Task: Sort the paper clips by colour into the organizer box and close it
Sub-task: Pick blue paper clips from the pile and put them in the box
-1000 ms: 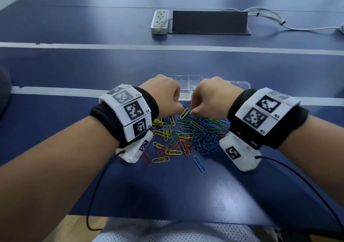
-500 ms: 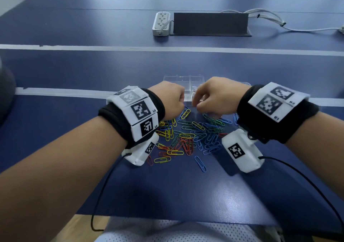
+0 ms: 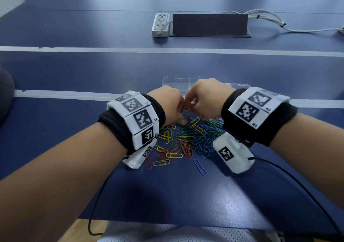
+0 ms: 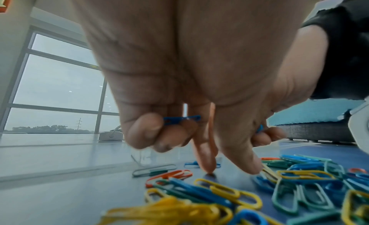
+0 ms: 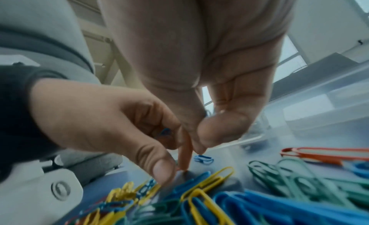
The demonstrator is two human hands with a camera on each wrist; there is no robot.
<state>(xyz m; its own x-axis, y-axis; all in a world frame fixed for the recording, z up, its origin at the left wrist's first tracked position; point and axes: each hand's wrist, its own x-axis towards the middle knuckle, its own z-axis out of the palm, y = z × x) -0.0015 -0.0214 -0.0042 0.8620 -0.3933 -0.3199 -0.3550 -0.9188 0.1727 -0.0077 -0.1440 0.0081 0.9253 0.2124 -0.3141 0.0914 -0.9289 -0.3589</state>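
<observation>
Our left hand (image 4: 179,86) pinches blue clips (image 4: 180,120); our right hand (image 5: 199,70) curls, its grasp unclear, above the pile (image 3: 188,139).

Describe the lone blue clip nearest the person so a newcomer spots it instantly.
Start at the clip pile on the blue table, between the two wrists. Go to its near edge, toward the person: the blue clip lies there by itself, angled. Unlike its neighbours, it touches no other clip.
</observation>
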